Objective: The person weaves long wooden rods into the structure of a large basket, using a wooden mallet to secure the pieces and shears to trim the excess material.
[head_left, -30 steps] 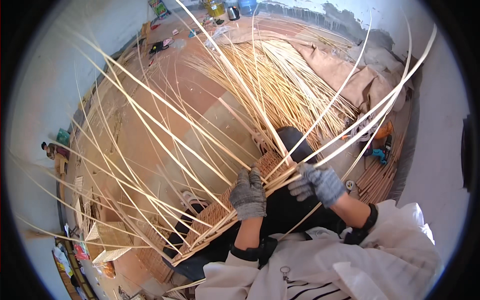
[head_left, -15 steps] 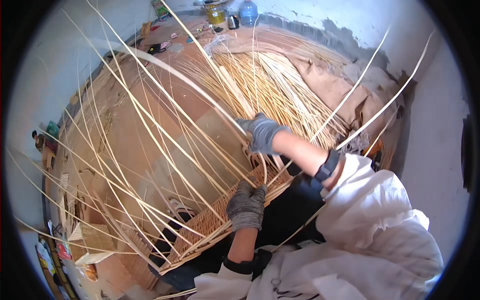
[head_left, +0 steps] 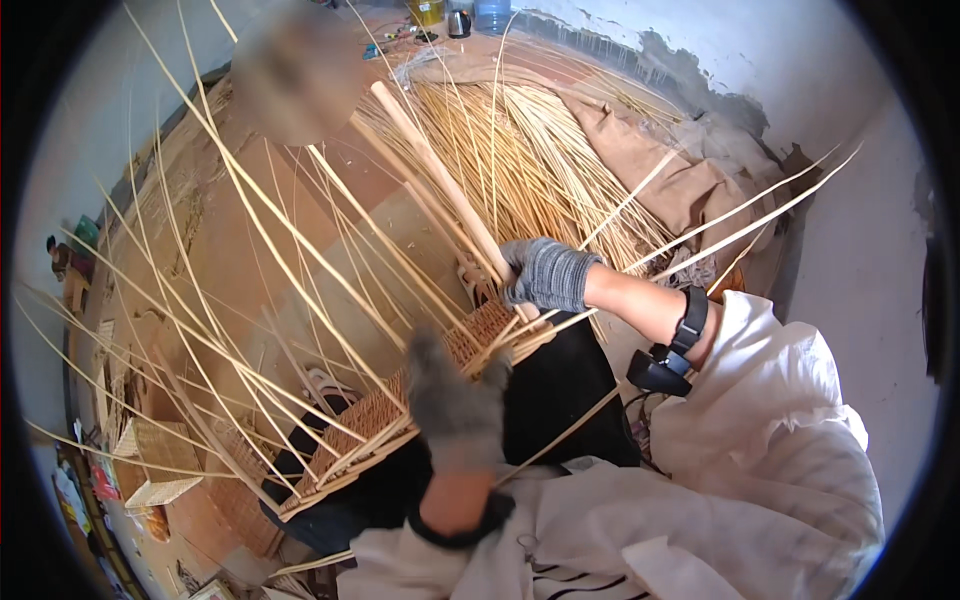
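A narrow woven wicker panel (head_left: 355, 425) lies across my lap, with long pale rods (head_left: 270, 225) fanning out from it. My right hand (head_left: 548, 277), in a grey knitted glove, is closed around a thick peeled wooden stick (head_left: 440, 180) at the panel's right end. The stick slants up and away to the left, and its lower end shows below my fingers. Over the panel's near edge is my left hand (head_left: 455, 395), also gloved. It is smeared by motion, so its grip cannot be made out.
A big bundle of thin rods (head_left: 530, 160) lies on the floor ahead, beside brown sacking (head_left: 640, 150). At the far side are a blue water bottle (head_left: 492, 15) and a kettle (head_left: 459, 23). Light woven pieces (head_left: 165, 460) lie at left. A wall (head_left: 850, 260) rises at right.
My right hand has moved down and slightly right, from a pale flexible rod to the thick stick. My left hand has shifted left and toward me, away from the panel's middle.
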A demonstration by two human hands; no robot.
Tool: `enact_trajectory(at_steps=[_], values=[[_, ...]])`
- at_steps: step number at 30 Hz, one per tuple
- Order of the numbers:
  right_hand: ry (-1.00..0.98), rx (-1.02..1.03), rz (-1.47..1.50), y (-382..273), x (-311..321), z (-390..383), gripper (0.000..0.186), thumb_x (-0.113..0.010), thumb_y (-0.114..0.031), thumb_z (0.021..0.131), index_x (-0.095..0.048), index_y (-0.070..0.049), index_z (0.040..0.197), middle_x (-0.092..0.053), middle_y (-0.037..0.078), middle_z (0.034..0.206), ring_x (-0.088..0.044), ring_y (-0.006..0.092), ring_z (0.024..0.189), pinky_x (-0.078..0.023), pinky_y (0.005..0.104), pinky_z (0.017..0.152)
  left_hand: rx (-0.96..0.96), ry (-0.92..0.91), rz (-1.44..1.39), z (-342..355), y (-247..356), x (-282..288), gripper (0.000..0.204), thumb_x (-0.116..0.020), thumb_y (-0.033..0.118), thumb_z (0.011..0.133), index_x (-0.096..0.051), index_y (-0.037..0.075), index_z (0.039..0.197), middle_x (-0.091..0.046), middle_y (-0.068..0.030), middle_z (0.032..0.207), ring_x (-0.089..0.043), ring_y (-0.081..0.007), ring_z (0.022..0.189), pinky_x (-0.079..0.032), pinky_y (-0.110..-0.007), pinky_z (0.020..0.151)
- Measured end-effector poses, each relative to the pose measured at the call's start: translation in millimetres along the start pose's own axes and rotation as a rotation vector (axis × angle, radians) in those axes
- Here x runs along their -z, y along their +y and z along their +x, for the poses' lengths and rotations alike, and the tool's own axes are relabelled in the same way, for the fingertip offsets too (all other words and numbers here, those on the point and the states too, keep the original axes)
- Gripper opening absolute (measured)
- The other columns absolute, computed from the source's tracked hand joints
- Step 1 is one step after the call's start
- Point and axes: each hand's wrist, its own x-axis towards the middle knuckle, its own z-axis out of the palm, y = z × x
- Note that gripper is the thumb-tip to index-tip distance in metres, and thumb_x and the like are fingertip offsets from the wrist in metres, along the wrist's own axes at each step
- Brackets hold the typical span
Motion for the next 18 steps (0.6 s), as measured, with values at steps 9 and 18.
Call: enact_trajectory(at_steps=[9, 18], values=[[-0.079, -0.013, -0.154, -10.1, -3.3, -18.7, 0.042, -0.058, -0.044, 0.072, -0.06, -0.006, 0.089, -0.06, 0.015, 0.07, -0.058, 0.0267, 0.064, -0.046, 0.035, 0.062, -0.622, 0.309, 0.476, 15.5, -28.8, -90.9, 0.044, -0.049, 0.057, 0.072, -0.051, 0.013, 0.067, -0.042, 0.0002, 0.055, -0.045, -0.0136, 0.048, -0.032, -0.031, 0.039], [0.131, 0.171, -0.247, 11.7, -21.5, -31.2, 0.028, -0.055, -0.031, 0.077, -0.057, -0.003, 0.081, -0.057, 0.019, 0.067, -0.056, 0.0337, 0.064, -0.045, 0.0385, 0.058, -0.652, 0.316, 0.494, 13.7, -27.7, -94.8, 0.047, -0.052, 0.054, 0.071, -0.058, 0.008, 0.079, -0.049, -0.0023, 0.057, -0.05, -0.0157, 0.051, -0.038, -0.031, 0.042]])
